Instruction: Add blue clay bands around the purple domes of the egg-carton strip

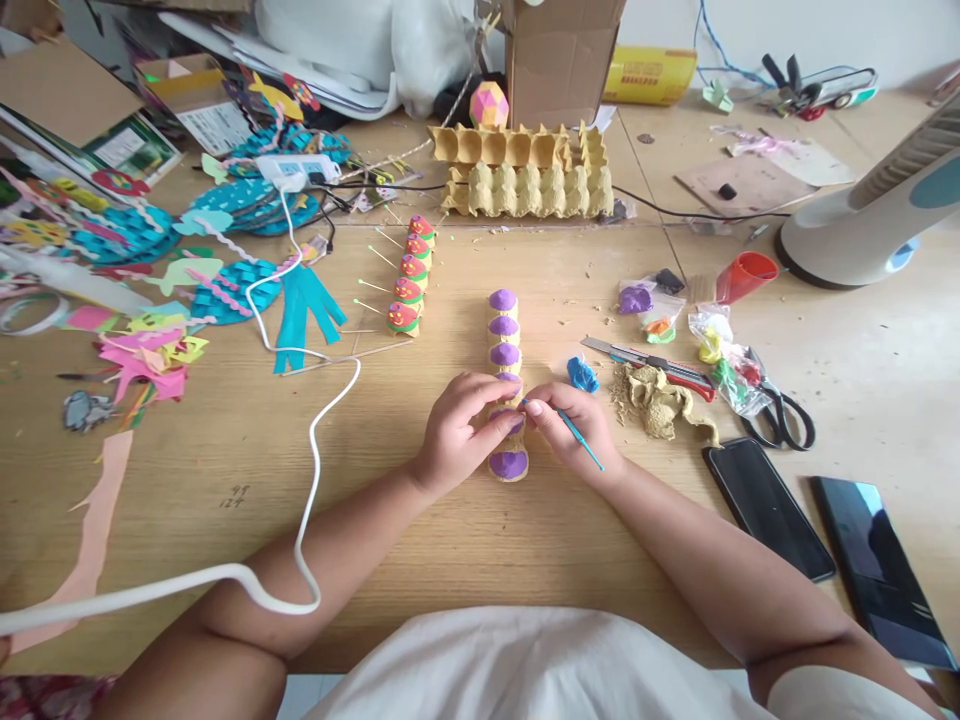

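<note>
A strip of egg-carton bumps [504, 327] with purple clay on top stands lengthwise in front of me. My left hand [469, 425] curls around its left side, thumb and fingertips on the bumps near the strip's front half. On the right side, my right hand [574, 430] holds a thin blue tool [581, 440] between thumb and fingers, close to the same bump. A lump of blue clay [583, 374] lies just beyond my right hand. Further left sits a second strip [412, 265] with red and green clay, small faces and thin sticks.
A utility knife [660, 368], torn carton scraps [652, 405], black-handled scissors [784, 415] and two phones [769, 508] lie to the right. A white cable [313, 450] crosses the left side and my left forearm. Egg cartons [540, 190] stand at the back.
</note>
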A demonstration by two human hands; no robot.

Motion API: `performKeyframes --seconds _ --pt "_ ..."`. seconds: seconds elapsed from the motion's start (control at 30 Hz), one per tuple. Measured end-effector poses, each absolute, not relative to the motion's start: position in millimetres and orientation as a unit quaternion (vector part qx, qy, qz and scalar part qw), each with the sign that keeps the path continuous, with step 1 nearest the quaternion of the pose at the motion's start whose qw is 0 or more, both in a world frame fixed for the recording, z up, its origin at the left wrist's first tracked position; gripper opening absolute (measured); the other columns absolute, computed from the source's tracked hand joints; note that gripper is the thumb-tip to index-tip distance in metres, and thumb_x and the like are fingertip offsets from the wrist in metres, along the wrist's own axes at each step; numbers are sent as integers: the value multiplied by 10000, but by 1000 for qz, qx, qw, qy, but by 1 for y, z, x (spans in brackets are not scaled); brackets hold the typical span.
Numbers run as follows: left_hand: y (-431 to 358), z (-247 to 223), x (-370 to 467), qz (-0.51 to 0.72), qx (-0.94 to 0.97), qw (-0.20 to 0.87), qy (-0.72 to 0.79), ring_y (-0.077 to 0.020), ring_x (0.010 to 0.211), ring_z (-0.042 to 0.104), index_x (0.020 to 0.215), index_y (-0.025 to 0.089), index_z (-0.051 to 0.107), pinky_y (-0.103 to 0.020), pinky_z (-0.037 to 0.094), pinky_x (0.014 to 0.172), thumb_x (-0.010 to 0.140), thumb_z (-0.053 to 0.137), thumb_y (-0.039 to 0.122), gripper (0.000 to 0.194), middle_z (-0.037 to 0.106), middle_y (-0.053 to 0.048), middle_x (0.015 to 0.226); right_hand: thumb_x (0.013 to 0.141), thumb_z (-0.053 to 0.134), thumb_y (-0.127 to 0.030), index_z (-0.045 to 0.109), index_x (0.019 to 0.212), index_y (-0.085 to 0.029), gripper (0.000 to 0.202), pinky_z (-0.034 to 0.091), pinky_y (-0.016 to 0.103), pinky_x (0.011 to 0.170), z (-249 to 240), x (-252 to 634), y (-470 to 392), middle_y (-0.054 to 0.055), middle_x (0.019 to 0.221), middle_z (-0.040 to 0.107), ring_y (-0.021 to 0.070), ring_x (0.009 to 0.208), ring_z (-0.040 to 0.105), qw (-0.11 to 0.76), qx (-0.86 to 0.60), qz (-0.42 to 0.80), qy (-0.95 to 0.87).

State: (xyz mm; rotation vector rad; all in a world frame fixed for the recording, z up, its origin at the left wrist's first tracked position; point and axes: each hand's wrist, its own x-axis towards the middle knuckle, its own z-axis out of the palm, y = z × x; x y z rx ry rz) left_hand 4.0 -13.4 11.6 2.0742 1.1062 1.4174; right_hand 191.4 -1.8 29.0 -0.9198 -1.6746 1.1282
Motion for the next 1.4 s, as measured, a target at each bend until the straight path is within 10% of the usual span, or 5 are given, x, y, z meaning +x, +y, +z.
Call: performKeyframes --seconds 0.5,0.8,1.4 --pt "-14 18 5 518 733 215 385 -168 888 681 971 218 739 -326 556 812 879 761 216 94 745 -47 932 986 594 -476 659 862 -192 317 427 256 553 27 194 -4 0 678 605 127 594 518 408 -337 435 -729" --pt "-19 11 8 530 647 355 417 -171 905 675 1201 213 695 -286 541 747 947 670 276 263 724 -86 1021 1034 467 -509 555 669 -200 486 402 275 559 27 195 -2 -8 590 536 124 558 483 421 -358 434 -711" --pt "-27 46 10 539 736 185 366 -165 934 693 1017 232 769 -306 570 822 898 733 210 126 729 -60 993 952 622 -550 638 850 -201 364 526 292 684 51 195 -11 26 779 663 158 720 623 416 -316 526 -671"
